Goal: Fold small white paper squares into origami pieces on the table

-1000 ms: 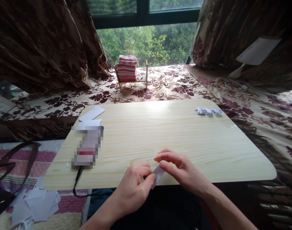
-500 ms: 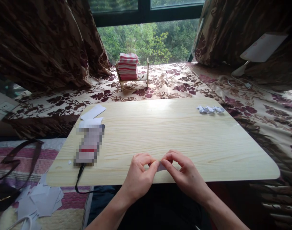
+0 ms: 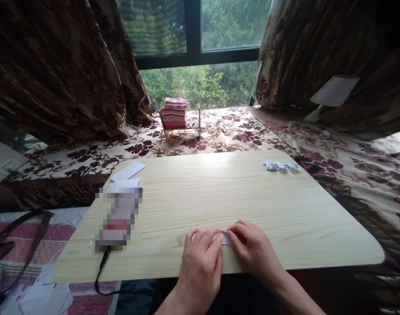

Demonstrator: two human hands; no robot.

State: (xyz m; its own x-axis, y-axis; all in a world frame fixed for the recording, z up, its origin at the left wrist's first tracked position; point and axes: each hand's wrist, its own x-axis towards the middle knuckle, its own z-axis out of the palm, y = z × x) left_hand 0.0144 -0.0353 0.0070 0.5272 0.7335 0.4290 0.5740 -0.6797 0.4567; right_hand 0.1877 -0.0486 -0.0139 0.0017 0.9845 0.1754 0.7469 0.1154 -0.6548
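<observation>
A small piece of white paper (image 3: 223, 239) lies between my hands near the front edge of the wooden table (image 3: 173, 201). My left hand (image 3: 201, 256) has its fingers bent over the paper's left end, gripping it. The thumb and fingertips of my right hand (image 3: 252, 245) pinch the right end. Much of the paper is hidden under the fingers, so its folds cannot be made out.
Folded white paper pieces (image 3: 280, 166) sit at the table's far right. On the left are flat paper sheets (image 3: 127, 171) and a blurred-out phone (image 3: 119, 223) with a black cable (image 3: 101, 273). More loose paper (image 3: 44, 297) lies on the bed. A lamp (image 3: 334, 91) stands behind, right.
The view has tilted upward, so the table sits lower in the picture. My left hand has turned, its fingers now flatter over the paper, and the paper is closer to the tabletop.
</observation>
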